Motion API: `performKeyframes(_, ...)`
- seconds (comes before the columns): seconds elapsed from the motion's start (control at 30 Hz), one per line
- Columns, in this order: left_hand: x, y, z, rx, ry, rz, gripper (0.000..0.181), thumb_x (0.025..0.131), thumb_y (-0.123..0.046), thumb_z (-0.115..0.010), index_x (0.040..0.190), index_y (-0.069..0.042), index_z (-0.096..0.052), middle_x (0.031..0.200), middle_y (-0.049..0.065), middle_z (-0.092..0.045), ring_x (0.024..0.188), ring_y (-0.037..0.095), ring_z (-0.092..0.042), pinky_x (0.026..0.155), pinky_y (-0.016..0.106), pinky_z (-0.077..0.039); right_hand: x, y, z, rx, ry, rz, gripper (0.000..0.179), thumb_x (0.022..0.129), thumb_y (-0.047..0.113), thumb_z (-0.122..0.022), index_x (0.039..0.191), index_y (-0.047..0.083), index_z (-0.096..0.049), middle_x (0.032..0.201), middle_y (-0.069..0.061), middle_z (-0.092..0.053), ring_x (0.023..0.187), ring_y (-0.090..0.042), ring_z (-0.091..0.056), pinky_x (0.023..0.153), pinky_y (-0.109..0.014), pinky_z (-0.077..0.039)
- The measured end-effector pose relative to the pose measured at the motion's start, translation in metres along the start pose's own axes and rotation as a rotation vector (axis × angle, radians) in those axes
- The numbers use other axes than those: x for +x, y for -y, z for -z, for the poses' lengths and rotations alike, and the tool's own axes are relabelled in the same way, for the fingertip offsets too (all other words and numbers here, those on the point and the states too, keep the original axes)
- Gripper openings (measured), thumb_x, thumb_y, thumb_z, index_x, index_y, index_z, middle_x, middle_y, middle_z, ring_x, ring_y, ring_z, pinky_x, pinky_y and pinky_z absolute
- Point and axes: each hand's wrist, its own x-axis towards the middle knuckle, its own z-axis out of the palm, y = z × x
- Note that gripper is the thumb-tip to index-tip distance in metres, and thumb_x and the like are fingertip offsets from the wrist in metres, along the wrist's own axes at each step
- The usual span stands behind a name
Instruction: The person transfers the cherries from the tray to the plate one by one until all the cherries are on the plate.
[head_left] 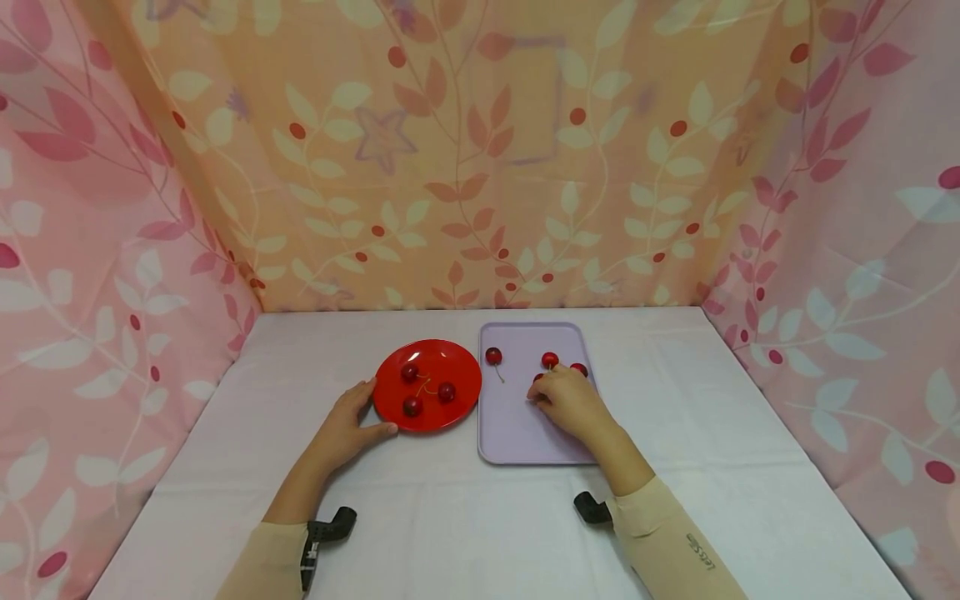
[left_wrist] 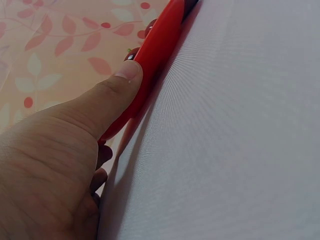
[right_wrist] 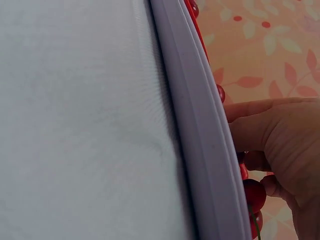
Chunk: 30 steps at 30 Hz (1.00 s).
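Observation:
My left hand [head_left: 348, 425] holds the near left rim of a red plate [head_left: 457, 414], with the thumb against the edge in the left wrist view. Three dark red cherries with stems lie on the plate, among them a cherry [head_left: 446, 392]. Over the lavender tray [head_left: 510, 442], my right hand [head_left: 573, 404] reaches down with curled fingers and pinches at a cherry [head_left: 537, 377]. That cherry is mostly covered by the hand, and the exact contact is hidden. Beyond the knuckles lie a cherry [head_left: 550, 360] and another cherry [head_left: 579, 368]. A cherry with its stem [head_left: 493, 357] rests at the tray's far left.
The plate sits close against the tray's left side. A white cloth [head_left: 420, 517] covers the table. Leaf-patterned curtains [head_left: 465, 167] stand behind and at both sides. Black wrist-camera mounts [head_left: 592, 508] stick out from both sleeves.

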Motion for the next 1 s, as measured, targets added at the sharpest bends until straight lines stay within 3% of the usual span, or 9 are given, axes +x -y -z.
performKeyframes(0.37,-0.002,-0.002,0.001,0.002,0.001,-0.013,0.108,0.080,-0.056,-0.082,0.162,-0.010,-0.030,0.166,0.017,-0.031,0.154,0.042,-0.022,0.119,0.065,-0.028,0.003,0.003,0.007,-0.010,-0.017,-0.016,0.014,0.082,0.009,-0.084,0.092,0.019,-0.081,0.090,0.006,-0.076,0.092,-0.019,-0.064,0.080,-0.039,-0.050)
performKeyframes(0.67,-0.002,-0.002,0.000,-0.002,0.004,-0.007,0.109,0.079,-0.059,-0.081,0.163,-0.012,-0.029,0.166,0.016,-0.030,0.155,0.041,-0.021,0.118,0.065,-0.029,0.005,0.006,0.030,-0.072,-0.073,0.019,0.016,0.081,0.004,-0.082,0.089,0.017,-0.081,0.085,0.005,-0.075,0.082,-0.021,-0.059,0.071,-0.036,-0.044)
performKeyframes(1.0,-0.001,-0.002,0.002,0.012,0.003,0.000,0.109,0.080,-0.060,-0.080,0.163,-0.013,-0.028,0.167,0.016,-0.029,0.155,0.042,-0.020,0.116,0.067,-0.029,0.004,-0.003,0.044,-0.035,-0.116,-0.050,0.013,0.081,0.013,-0.087,0.088,0.017,-0.077,0.088,0.003,-0.073,0.088,-0.021,-0.059,0.081,-0.042,-0.048)
